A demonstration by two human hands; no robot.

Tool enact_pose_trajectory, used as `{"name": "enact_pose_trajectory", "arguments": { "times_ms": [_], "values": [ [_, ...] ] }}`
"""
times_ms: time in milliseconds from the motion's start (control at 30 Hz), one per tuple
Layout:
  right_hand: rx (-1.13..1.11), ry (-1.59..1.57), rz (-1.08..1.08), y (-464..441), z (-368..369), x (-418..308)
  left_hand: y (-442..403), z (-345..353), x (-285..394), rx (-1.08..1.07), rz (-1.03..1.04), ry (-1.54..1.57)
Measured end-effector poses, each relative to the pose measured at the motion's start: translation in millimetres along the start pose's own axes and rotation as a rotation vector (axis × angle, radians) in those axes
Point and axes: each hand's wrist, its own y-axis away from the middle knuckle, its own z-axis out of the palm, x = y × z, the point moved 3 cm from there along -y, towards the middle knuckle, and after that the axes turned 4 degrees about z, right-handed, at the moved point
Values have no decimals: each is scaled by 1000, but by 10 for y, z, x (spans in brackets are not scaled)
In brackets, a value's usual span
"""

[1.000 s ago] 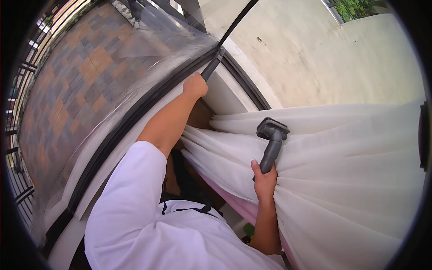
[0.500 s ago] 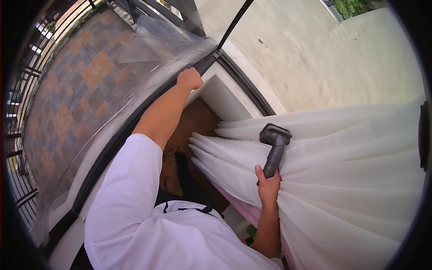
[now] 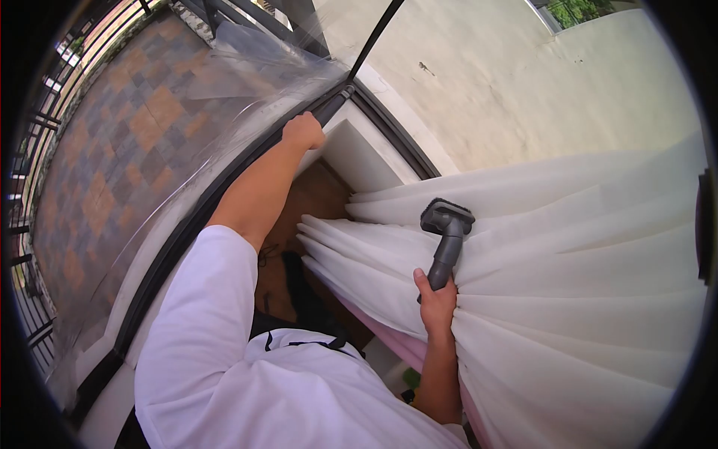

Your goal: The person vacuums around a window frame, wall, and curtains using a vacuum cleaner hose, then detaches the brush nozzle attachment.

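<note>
My left hand (image 3: pixel 303 132) is closed in a fist at the sill, around what looks like a dark narrow tool (image 3: pixel 331 109). The far end of that tool lies by the corner of the dark window track (image 3: pixel 173 263); most of its near end is hidden in my fist. My right hand (image 3: pixel 437 301) grips a grey vacuum brush attachment (image 3: pixel 448 251) by its tube, with the bristled head pointing up and away. Behind that hand the white sheer curtain (image 3: pixel 568 277) is gathered in folds, touching or very close to my fingers.
Clear plastic sheeting (image 3: pixel 258 63) hangs outside along the window. Beyond it lie patio tiles (image 3: pixel 127 142) and a metal fence (image 3: pixel 37 123). A pale wall (image 3: pixel 508 82) rises ahead. Below me are a brown floor (image 3: pixel 318 191), dark cables and a pink cloth (image 3: pixel 400 343).
The view has shifted slightly, so most things sit a little further left. Both hands keep their grips, and neither has clearly moved against the track or curtain.
</note>
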Motion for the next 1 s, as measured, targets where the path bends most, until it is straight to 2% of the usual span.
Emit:
{"name": "enact_pose_trajectory", "arguments": {
  "times_ms": [100,233,267,300,333,400,433,500,533,667,733,800,867,900,1000],
  "values": [
    [-30,-15,37,-44,-22,5,24,162,92,-40,0,13],
    [-83,12,111,-11,-34,-80,454,472,349,-57,85,88],
    [-32,80,13,-94,-35,130,553,650,417,-96,99,73],
    [-56,93,18,-85,-71,96,707,830,514,-94,171,59],
    [-56,79,20,-64,-76,18,922,924,640,-196,207,-12],
    [-49,36,9,-49,-56,-7,1207,1207,691,-241,230,45],
    [-56,52,79,4,-52,-150,1271,1345,647,-196,190,100],
    [-20,53,5,24,-21,-182,1413,1465,431,-226,164,168],
    [-28,67,36,32,-44,-176,1516,1537,269,-236,143,168],
    [-5,60,-23,7,-33,-116,2225,1627,-703,-284,98,96],
    [-25,8,-7,16,8,-78,2633,1575,-1148,-294,139,61],
    [-21,-29,5,98,66,-172,3090,1236,-1279,-235,292,121],
    [-55,-601,217,210,176,-322,3526,708,-1054,-174,362,190],
    [-138,-648,231,204,151,-347,3670,524,-926,-99,431,195],
    [-71,-749,231,173,164,-333,4026,178,-697,106,602,253]
  ]
}}
